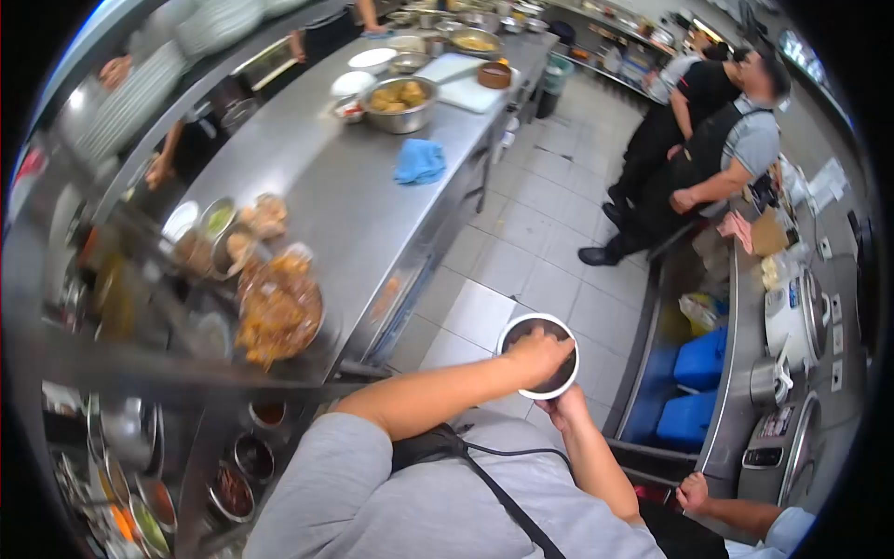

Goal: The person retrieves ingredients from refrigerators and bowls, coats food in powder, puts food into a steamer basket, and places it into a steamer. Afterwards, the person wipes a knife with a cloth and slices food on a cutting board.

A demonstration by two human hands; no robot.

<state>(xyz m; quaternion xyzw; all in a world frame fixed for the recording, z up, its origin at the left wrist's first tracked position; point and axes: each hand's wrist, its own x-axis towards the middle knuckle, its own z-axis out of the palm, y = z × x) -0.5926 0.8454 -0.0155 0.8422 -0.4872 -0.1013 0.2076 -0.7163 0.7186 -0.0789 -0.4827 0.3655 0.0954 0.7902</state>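
A round container (506, 337) with a white rim and dark inside is held in front of my body, above the tiled floor. My left hand (540, 358) reaches over its rim, fingers partly inside; which hand this is follows from the arm at the left of the view. Below the container, my right hand (566, 406) supports its underside and outer wall, with its fingers partly hidden. What the hand inside touches is too dark to make out.
To the left runs a steel counter (372, 205) with a blue cloth (420, 162), a bowl of food (399, 104) and glazed meat (277, 307). People (694, 168) stand ahead right. A co-worker's hand (692, 491) is close at lower right. Blue bins (700, 360) sit beneath the right counter.
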